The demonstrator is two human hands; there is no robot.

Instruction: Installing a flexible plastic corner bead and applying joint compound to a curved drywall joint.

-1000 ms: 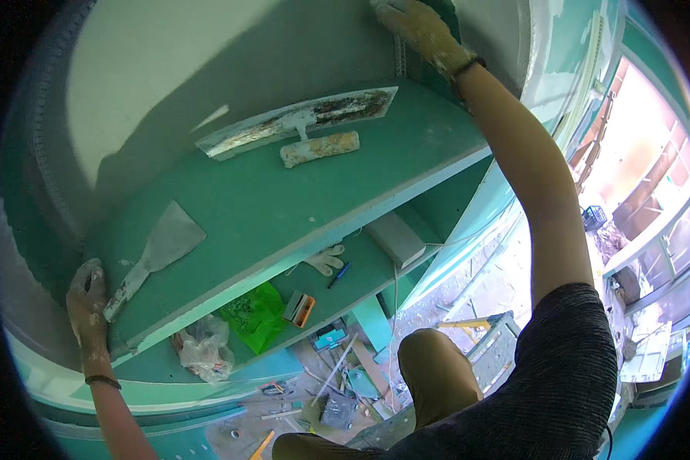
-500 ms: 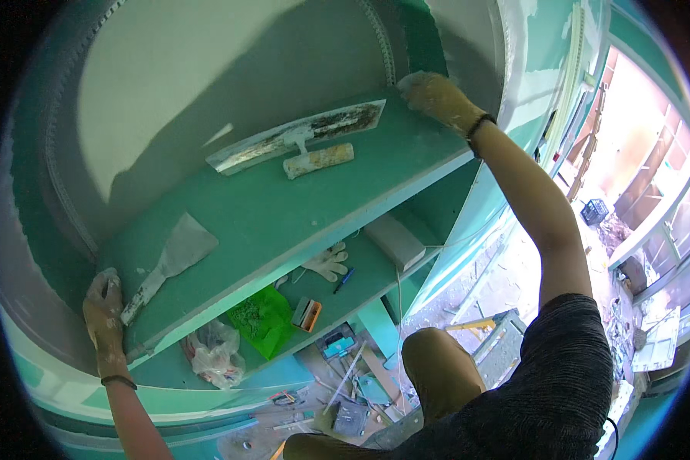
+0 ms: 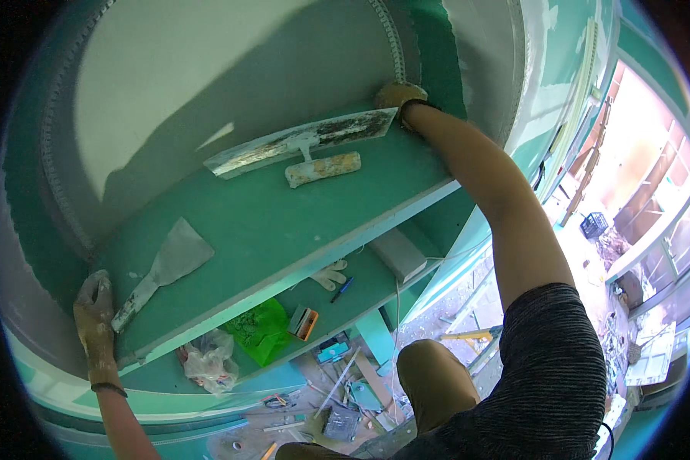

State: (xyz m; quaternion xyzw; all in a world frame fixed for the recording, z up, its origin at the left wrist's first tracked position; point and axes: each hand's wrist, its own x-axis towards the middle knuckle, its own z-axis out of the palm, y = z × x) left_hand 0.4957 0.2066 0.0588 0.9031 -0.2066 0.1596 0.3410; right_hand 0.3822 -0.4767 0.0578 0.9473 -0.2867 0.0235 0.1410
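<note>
My left hand [image 3: 93, 318], in a dusty light glove, rests at the left end of the green shelf board [image 3: 261, 207]. Its fingers point up and are slightly bent, with nothing visible in them. Close beside it lies a wide putty knife [image 3: 169, 264], handle toward the hand. My right hand [image 3: 400, 94] reaches to the back of the board, by the foot of the ribbed corner bead [image 3: 391, 46]. Its fingers are hidden, so I cannot tell if it holds anything. A long finishing trowel [image 3: 322, 138] lies just left of it, handle [image 3: 323, 169] toward me.
A lower shelf holds a green bag [image 3: 262, 330], a clear plastic bag [image 3: 209, 364], a white glove [image 3: 330, 274], a blue pen [image 3: 342, 290], a small box [image 3: 303, 323] and a pale block [image 3: 399, 254]. Debris and tools litter the floor; a ladder [image 3: 483, 353] stands near my knee.
My right hand has moved left along the back of the board, toward the trowel's end, and its fingers have gone out of sight. The left hand stays at the board's end. The view shifts slightly.
</note>
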